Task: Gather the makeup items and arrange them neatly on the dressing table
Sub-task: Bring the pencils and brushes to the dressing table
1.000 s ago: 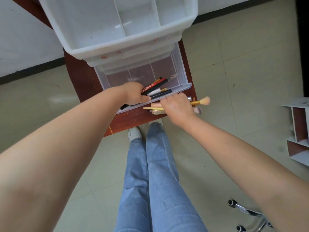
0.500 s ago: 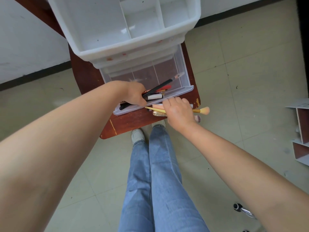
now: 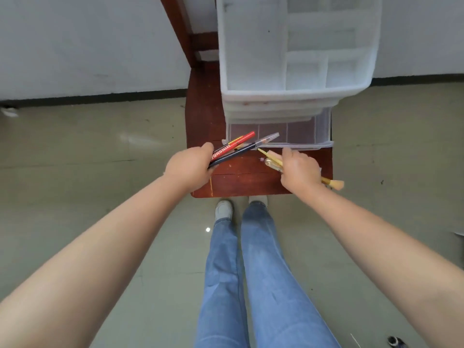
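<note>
The left hand (image 3: 189, 167) has lifted its bundle of pencils (image 3: 236, 149) out of the open drawer (image 3: 324, 143); its grip is closed round them above the desk (image 3: 200, 136). The right hand (image 3: 298, 169) grips a brush (image 3: 334, 183) and more. Arranging can start.

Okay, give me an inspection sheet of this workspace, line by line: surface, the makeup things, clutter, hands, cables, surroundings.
Surface: small red-brown wooden table, scuffed top.
Job's things: red and black makeup pencils bunched in the left hand; yellow-handled brush and other slim items in the right hand; white drawer organizer on the table, its clear bottom drawer pulled out.
Clutter: nothing seen on the table.
Hands: left hand grips the pencils; right hand holds the brush bundle.
Cables: nothing seen.
Surroundings: tiled floor, white wall with dark baseboard, person's jeans and shoes.
</note>
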A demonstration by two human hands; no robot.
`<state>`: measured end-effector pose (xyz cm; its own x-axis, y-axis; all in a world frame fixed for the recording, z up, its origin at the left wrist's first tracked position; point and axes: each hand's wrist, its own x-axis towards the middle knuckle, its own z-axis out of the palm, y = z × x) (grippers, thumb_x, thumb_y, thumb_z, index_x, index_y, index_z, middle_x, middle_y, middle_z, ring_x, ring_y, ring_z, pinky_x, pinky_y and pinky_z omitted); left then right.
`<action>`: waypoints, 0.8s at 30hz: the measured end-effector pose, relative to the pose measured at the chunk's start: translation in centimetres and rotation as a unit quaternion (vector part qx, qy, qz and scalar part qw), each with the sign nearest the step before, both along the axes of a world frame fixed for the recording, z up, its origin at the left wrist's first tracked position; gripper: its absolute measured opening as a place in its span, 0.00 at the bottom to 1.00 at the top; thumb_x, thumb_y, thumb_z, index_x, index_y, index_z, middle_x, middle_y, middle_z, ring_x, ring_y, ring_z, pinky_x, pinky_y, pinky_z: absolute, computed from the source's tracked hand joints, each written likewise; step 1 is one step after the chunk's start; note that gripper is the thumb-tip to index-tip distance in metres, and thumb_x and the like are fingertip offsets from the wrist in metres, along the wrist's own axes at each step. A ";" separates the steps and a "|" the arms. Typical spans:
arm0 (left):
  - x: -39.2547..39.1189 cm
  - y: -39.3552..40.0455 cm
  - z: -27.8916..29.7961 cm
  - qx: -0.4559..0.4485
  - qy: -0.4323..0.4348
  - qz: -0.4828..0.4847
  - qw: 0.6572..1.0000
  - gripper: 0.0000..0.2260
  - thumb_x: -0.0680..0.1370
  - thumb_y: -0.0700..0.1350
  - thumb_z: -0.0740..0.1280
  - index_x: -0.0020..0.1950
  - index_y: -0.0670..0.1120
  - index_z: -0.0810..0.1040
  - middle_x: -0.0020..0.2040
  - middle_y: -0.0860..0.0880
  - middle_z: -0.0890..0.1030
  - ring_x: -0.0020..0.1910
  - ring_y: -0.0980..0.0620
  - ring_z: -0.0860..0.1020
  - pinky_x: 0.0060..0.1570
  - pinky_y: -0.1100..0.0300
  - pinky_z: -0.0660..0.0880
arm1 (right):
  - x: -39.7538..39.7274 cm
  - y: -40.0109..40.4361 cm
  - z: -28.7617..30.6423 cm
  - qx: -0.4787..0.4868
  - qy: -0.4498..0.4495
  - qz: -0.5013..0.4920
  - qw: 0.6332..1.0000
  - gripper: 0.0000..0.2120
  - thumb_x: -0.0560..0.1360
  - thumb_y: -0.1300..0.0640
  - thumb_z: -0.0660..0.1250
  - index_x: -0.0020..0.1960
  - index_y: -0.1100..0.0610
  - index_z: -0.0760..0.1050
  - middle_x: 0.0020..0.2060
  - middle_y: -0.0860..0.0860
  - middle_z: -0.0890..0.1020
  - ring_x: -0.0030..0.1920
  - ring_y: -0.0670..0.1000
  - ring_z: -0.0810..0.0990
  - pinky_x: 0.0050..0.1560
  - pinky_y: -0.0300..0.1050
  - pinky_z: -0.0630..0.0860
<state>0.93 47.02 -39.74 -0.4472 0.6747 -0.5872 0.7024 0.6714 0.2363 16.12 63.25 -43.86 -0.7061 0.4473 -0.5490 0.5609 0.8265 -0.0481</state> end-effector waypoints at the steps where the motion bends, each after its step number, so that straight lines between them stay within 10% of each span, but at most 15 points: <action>1: 0.1 -1.1 0.1 -0.008 0.004 0.024 1.000 0.12 0.78 0.48 0.60 0.53 0.40 0.67 0.48 0.39 0.78 0.44 0.38 0.76 0.35 0.54 0.65 | -0.9 0.0 0.1 -0.007 -0.015 0.014 1.000 0.17 0.70 0.63 0.66 0.57 0.63 0.66 0.52 0.59 0.78 0.50 0.60 0.78 0.42 0.49 0.69; 6: 1.0 -5.0 0.0 -0.045 0.003 0.098 0.994 0.10 0.77 0.45 0.60 0.52 0.40 0.67 0.48 0.39 0.78 0.45 0.38 0.77 0.35 0.54 0.65 | -6.7 1.3 -0.1 -0.029 -0.077 -0.005 0.997 0.35 0.70 0.65 0.64 0.72 0.58 0.51 0.50 0.58 0.77 0.52 0.61 0.77 0.40 0.48 0.68; 11: 1.5 -7.0 0.1 -0.032 0.011 0.174 0.984 0.09 0.76 0.43 0.60 0.53 0.39 0.67 0.48 0.39 0.77 0.43 0.39 0.76 0.34 0.55 0.64 | -7.9 0.7 1.2 0.000 -0.078 0.094 0.992 0.19 0.69 0.66 0.63 0.59 0.61 0.67 0.51 0.60 0.78 0.51 0.62 0.77 0.39 0.47 0.69; 24: 6.8 -16.4 9.4 -0.048 0.055 0.409 0.910 0.07 0.76 0.40 0.59 0.52 0.41 0.65 0.49 0.41 0.76 0.40 0.43 0.70 0.35 0.56 0.64 | -8.7 -12.2 11.9 0.000 0.018 0.356 0.934 0.11 0.70 0.63 0.64 0.50 0.59 0.66 0.34 0.52 0.69 0.36 0.55 0.71 0.32 0.45 0.64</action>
<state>7.77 30.59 -30.32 -0.8364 0.0382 -0.5467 -0.0246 0.9939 0.1072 7.46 51.04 -31.91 -0.8422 -0.1427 -0.5200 -0.1328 0.9895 -0.0565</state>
